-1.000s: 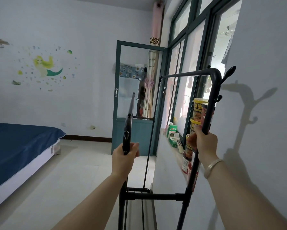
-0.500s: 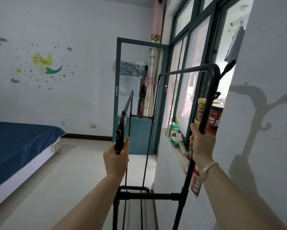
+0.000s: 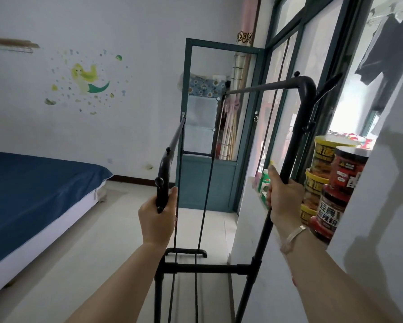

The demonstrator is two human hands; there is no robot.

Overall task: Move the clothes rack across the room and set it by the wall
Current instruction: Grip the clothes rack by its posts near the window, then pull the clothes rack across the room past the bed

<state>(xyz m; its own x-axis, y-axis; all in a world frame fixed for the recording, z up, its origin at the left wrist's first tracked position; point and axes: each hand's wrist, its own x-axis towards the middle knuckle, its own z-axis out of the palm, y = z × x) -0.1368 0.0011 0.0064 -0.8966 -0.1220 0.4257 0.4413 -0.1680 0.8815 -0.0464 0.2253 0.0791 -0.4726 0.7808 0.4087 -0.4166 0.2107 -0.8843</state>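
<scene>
Right by the wall on the right side of the room is where I have the clothes rack [image 3: 219, 268] now, and I am holding it up with both hands. My left hand [image 3: 158, 219] is wrapped tight around the near left post, just under the little knob. My right hand [image 3: 283, 198] is closed around the near right post, partway up. I cannot tell if the feet at the bottom are on the floor [image 3: 84, 264] or just off it, because they are out of view. I think the job is almost done, but some things could go wrong. The stacked noodle tubs [image 3: 337, 183] sit on the window ledge [image 3: 248, 183], just beside my right hand and the right post. If I swing the rack to the right too fast, the post could knock them down. The hook [image 3: 327, 88] at the top of the right post pokes out toward the window [image 3: 286, 94], so it could bump the frame or the glass. The rack is tall and thin, so it may wobble or tip if I let go of one side first. The glass door [image 3: 210, 127] is at the far end, and the far legs could hit it if I push too far. The bed [image 3: 35, 194] is well apart on the left, so I do not worry about it.
</scene>
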